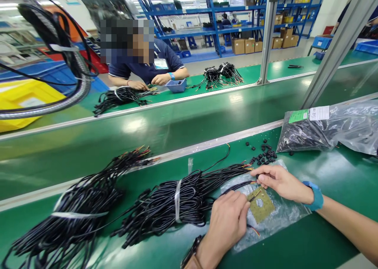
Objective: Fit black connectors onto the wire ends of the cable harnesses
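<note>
My left hand (pixel 229 214) is closed on a black cable (pixel 254 196), whose stripped coloured end sticks out past the fingers over a yellowish square plate (pixel 262 210) with a round hole. My right hand (pixel 279 182), a blue band at its wrist, pinches a small black piece (pixel 258 177) just above the plate's far edge; the fingers partly hide it. Beneath both hands lies a clear plastic bag (pixel 288 212). Left of them rests a tied bundle of black cables (pixel 165 206), their coloured wire ends pointing toward my right hand.
Several loose black pieces (pixel 265 155) lie beyond my right hand. A filled plastic bag (pixel 310 131) sits at the right. Another cable bundle (pixel 85 206) lies at the left. Across the green bench, a person (pixel 141 68) works beside a blue bin (pixel 176 85). Metal posts (pixel 268 37) rise between.
</note>
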The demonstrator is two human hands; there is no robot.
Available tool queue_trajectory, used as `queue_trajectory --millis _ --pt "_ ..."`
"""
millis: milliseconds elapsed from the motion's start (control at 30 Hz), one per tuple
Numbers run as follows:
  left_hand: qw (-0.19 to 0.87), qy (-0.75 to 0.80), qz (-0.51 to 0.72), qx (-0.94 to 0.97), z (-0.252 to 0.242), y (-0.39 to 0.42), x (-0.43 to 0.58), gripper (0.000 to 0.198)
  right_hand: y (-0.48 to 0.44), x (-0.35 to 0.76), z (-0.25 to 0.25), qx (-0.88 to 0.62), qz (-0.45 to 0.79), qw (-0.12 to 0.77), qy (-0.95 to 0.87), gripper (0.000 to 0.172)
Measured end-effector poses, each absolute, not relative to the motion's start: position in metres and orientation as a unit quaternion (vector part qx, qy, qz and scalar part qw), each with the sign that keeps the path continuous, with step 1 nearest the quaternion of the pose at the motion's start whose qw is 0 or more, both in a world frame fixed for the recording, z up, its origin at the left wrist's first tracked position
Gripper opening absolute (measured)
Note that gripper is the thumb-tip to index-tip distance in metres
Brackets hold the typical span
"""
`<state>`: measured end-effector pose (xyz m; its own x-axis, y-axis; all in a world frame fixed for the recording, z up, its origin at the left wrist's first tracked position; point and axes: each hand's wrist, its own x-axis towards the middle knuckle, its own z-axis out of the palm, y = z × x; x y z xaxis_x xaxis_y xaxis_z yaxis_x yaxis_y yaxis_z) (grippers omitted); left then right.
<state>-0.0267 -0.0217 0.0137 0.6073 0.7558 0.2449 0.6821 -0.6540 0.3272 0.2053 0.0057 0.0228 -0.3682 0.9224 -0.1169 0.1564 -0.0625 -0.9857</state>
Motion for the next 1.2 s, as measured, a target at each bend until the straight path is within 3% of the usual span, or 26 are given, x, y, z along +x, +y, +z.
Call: queue_trajectory --millis 233,467,733,1200 --pt "0.069 0.407 0.188 0.891 0.007 -0.022 -0.024 0.027 0.005 0.201 0.02 -0.426 0.601 0.38 -0.56 0.034" --pt "0.142 0.435 0.331 0.825 0.007 -0.023 -0.026 0.024 0.008 0.205 0.021 -0.469 0.549 0.422 -0.548 0.032" --pt "0.151 0.424 0.376 0.81 0.009 -0.021 -0.027 0.021 0.006 0.201 0.027 -0.444 0.646 0.377 -0.493 0.048" --pt "0.162 0.426 0.378 0.806 0.008 -0.022 -0.027 0.021 0.004 0.201 0.027 -0.435 0.668 0.369 -0.478 0.046"
